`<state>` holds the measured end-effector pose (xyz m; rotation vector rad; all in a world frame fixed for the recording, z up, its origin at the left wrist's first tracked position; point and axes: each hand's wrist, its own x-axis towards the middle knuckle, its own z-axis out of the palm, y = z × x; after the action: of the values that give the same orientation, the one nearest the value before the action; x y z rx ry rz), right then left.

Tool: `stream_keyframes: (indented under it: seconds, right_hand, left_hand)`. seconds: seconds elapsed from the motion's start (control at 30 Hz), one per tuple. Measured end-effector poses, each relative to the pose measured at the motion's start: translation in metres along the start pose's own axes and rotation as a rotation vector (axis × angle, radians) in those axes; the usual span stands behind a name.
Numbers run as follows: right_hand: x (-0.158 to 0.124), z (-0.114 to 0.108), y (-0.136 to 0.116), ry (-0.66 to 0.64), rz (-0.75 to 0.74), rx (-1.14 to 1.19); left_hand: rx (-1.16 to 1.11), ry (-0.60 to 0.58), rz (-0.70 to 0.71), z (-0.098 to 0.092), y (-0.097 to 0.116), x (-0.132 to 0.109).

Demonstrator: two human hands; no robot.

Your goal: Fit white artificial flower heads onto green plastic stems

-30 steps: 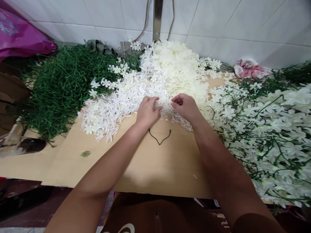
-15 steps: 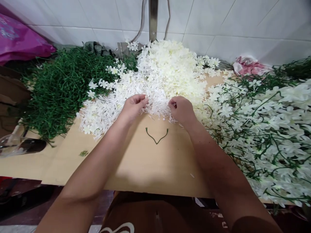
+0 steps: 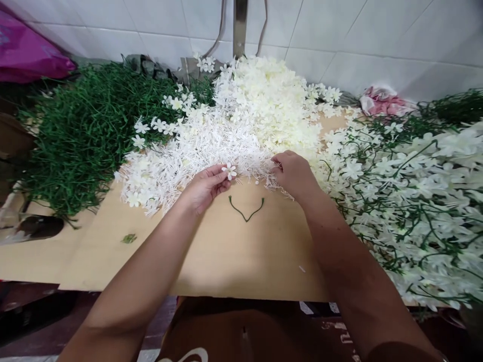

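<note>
My left hand (image 3: 206,185) pinches a small white flower (image 3: 229,171) between thumb and fingertips, just off the edge of the white stamen pile (image 3: 188,151). Curled at the same pile's near edge, my right hand (image 3: 292,173) has its fingers closed on some white pieces I cannot make out. A short green V-shaped stem (image 3: 246,209) lies on the wooden board (image 3: 234,251) between and just below both hands. Behind the stamens rises a heap of cream petal flowers (image 3: 271,100).
A mound of green stems (image 3: 86,125) fills the left. Finished flower sprays on green stems (image 3: 415,201) cover the right side. A magenta bag (image 3: 26,55) sits far left, a pink cloth (image 3: 381,103) back right, a tiled wall behind. A green scrap (image 3: 129,238) lies on the board.
My left hand pulled back from the pile toward me and now holds a white flower at its fingertips. My right hand stayed at the pile's edge.
</note>
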<state>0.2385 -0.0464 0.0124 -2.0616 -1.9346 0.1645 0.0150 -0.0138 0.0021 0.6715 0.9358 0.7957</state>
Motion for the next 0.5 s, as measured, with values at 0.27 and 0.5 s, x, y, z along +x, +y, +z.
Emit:
stream_keyframes:
  seconds: [0.27,0.5]
  right_hand:
    - [0.007,0.004,-0.001,0.163,-0.024,0.157]
    - [0.01,0.009,-0.009,0.095,0.104,0.78]
  left_hand:
    - [0.04,-0.041,-0.009,-0.005,-0.002,0.003]
    - [0.097,-0.099,0.043,-0.003,-0.005,0.004]
